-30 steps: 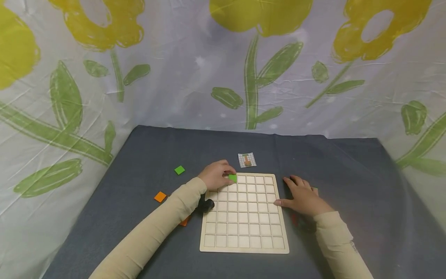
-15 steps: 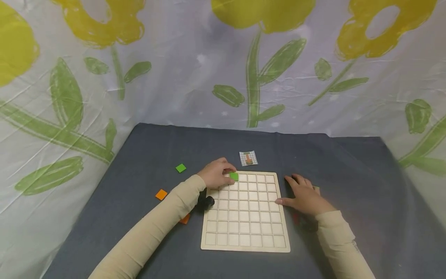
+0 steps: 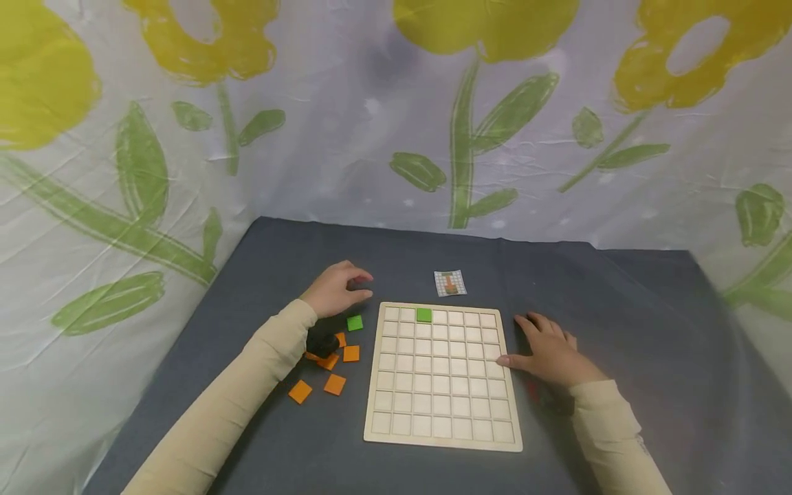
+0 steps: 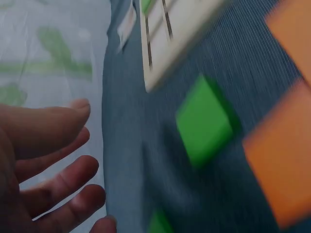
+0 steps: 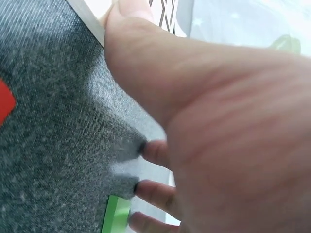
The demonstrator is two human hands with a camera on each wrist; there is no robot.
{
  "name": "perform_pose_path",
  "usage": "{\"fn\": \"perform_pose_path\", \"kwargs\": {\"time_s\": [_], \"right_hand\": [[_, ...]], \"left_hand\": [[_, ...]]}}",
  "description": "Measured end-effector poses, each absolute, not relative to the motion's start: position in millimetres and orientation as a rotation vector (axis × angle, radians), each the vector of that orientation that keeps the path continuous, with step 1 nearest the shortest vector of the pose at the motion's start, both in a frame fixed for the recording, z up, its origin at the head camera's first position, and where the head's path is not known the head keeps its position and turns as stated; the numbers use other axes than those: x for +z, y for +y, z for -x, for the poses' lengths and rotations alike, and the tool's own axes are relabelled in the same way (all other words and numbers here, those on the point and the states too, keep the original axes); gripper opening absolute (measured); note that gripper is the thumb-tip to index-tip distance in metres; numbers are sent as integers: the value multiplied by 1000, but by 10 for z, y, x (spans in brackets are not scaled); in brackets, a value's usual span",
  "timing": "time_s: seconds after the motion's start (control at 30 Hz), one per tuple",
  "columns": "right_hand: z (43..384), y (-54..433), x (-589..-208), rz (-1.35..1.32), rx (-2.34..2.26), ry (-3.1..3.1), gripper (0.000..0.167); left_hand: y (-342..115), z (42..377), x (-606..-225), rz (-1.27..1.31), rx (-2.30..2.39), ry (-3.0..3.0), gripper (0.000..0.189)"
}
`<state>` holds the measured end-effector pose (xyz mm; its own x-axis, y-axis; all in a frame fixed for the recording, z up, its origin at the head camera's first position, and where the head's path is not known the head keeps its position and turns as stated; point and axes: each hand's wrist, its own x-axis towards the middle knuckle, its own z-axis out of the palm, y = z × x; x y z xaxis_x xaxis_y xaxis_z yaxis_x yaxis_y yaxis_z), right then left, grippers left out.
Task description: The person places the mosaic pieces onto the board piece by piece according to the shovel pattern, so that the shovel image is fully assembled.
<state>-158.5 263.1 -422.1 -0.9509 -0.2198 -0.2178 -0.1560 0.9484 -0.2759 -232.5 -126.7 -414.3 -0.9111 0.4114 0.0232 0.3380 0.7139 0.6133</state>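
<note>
A pale wooden grid board (image 3: pixel 432 379) lies on the dark cloth. One green square tile (image 3: pixel 423 315) sits in its top row, third cell from the left. My left hand (image 3: pixel 337 290) hovers off the board's upper left corner, fingers loosely bent and holding nothing. Just below it lies a loose green tile (image 3: pixel 355 323), and another green tile (image 4: pixel 159 224) peeks in at the bottom of the left wrist view. My right hand (image 3: pixel 551 349) rests its thumb on the board's right edge. Its other fingers spread over the cloth, near a green tile (image 5: pixel 116 216) in the right wrist view.
Several orange tiles (image 3: pixel 335 384) are scattered left of the board, some partly behind the black wrist camera (image 3: pixel 323 342). A small pattern card (image 3: pixel 449 283) lies beyond the board. A red piece (image 5: pixel 5 102) lies near my right hand. A flower-printed curtain (image 3: pixel 346 137) encloses the table.
My left hand has let go of the green tile in the board's top row and moved left, off the board. The right hand keeps its place at the edge. The head view has shifted slightly.
</note>
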Motion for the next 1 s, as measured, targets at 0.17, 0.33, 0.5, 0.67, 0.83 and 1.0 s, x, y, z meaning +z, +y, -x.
{"fn": "perform_pose_path", "kwargs": {"time_s": [0.17,0.33,0.5,0.67,0.83,1.0], "right_hand": [[1576,2665,-4235,297,-392,2842,104],[1550,2696,-4239,247,-401,2780,104],[1523,2681,-4205,238,-382,2776,102],[1531,2640,-4157,254,-327,2801,101],[1540,2640,-4180,237,-340,2794,102],[1543,2633,-4172,236,-343,2786,101]], "left_hand": [[-1500,2288,-4250,-534,876,2897,34],[-1616,2231,-4344,-498,813,2964,35],[-1692,2218,-4393,-450,659,3034,42],[-1759,2225,-4397,-411,547,3025,48],[-1767,2228,-4402,-432,552,3027,42],[-1760,2246,-4401,-472,601,3013,37]]}}
